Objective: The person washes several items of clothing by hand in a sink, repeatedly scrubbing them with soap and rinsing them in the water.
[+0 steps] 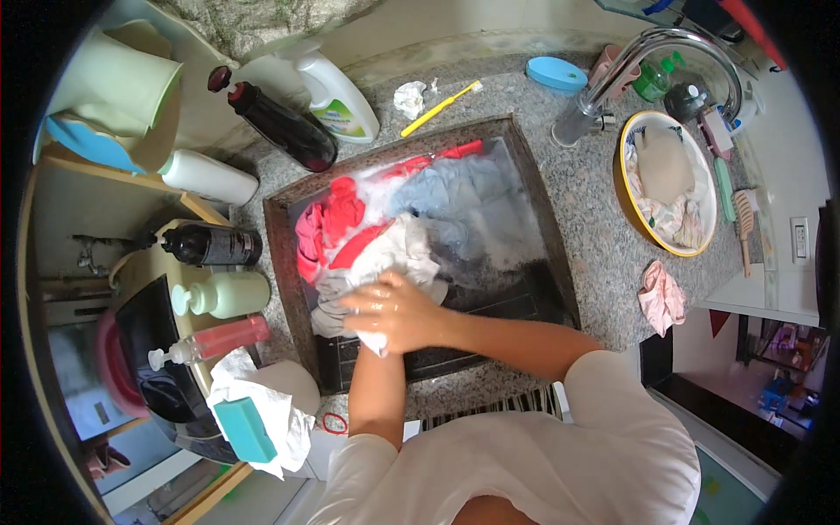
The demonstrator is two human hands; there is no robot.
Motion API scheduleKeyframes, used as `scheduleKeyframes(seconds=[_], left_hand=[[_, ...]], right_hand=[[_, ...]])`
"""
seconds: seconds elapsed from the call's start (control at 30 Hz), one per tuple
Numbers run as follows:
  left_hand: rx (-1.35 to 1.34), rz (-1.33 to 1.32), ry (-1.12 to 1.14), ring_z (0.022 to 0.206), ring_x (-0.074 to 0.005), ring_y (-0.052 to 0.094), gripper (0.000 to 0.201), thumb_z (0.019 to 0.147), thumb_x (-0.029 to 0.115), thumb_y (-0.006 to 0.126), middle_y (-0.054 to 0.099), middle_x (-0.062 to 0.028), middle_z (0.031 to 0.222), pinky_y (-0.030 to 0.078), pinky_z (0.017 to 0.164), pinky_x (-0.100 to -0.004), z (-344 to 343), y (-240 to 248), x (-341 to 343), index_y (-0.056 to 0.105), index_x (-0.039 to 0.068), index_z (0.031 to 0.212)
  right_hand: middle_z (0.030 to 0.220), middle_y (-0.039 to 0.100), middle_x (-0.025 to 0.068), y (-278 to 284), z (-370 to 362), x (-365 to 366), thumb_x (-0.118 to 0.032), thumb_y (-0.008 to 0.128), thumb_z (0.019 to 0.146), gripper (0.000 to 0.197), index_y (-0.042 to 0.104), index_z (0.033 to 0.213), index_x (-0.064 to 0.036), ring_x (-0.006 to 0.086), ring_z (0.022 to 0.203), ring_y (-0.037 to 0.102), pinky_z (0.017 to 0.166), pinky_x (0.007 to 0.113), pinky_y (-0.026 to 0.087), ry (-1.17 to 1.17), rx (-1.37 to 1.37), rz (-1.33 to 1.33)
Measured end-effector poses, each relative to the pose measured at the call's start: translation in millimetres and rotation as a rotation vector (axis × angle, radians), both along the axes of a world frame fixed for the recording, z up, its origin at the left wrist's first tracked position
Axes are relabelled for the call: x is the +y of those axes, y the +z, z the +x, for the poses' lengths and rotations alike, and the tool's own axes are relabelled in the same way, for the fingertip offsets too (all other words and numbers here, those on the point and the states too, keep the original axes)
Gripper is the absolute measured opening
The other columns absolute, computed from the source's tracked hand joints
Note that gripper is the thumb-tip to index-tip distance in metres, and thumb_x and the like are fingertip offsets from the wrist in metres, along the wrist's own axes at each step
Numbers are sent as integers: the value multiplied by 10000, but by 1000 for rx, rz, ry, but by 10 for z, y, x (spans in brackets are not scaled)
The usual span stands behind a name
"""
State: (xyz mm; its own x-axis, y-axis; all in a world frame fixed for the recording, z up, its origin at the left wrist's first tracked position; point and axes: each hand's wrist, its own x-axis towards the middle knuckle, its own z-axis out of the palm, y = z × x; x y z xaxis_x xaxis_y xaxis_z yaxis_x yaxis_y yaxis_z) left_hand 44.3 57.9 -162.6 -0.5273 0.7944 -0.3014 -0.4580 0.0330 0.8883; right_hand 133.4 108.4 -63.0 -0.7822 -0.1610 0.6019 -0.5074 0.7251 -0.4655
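A bunched wet white cloth [398, 249] lies toward the left of the dark sink [560, 262], partly over soaked red clothing [337, 210]. My right hand [398, 311] reaches across from the right, its wet fingers curled round the near end of this cloth. A bit of the white fabric pokes out below the palm. Beneath it is my left hand [376, 350], with only the wrist part in sight; its fingers are hidden by the right hand and the cloth. Light blue clothing [455, 188] soaks in foamy water behind. A greyish piece of fabric [331, 306] sits beside the fingers.
A dark bottle [284, 127], a white spray bottle [337, 101] and several pump bottles line the sink's left and back. A yellow toothbrush [442, 108] lies behind it. Right stand the faucet [573, 122], a basin of laundry [624, 179] and a pink cloth [661, 297].
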Motion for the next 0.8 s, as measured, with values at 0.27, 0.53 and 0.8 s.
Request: scheduleKeyframes(seconds=[0.27, 0.53, 0.8], left_hand=[[-490, 314, 361, 873, -164, 557, 277, 827, 212, 512, 556, -45, 967, 475, 743, -280, 70, 185, 50, 500, 54, 1055], [-56, 8, 392, 902, -177, 542, 353, 778, 103, 578, 541, -73, 983, 452, 763, -288, -177, 1304, -38, 423, 85, 1095], [783, -12, 60, 887, -106, 486, 301, 753, 61, 629, 530, -26, 958, 382, 794, -221, -179, 2244, 191, 532, 47, 1038]], right_hand=[[861, 596, 129, -610, -380, 679, -100, 562, 647, 251, 601, 893, -71, 271, 787, 562, 745, 366, 449, -465, 13, -483], [1120, 542, 150, -310, 131, 1818, -141, 625, 683, 457, 512, 1119, -60, 274, 982, 548, 832, 343, 430, -78, -659, -522], [1407, 141, 187, 359, -4, 1293, -328, 740, 635, 1064, 28, 1369, -34, 252, 1308, 145, 1056, 317, 144, 146, -665, -451]])
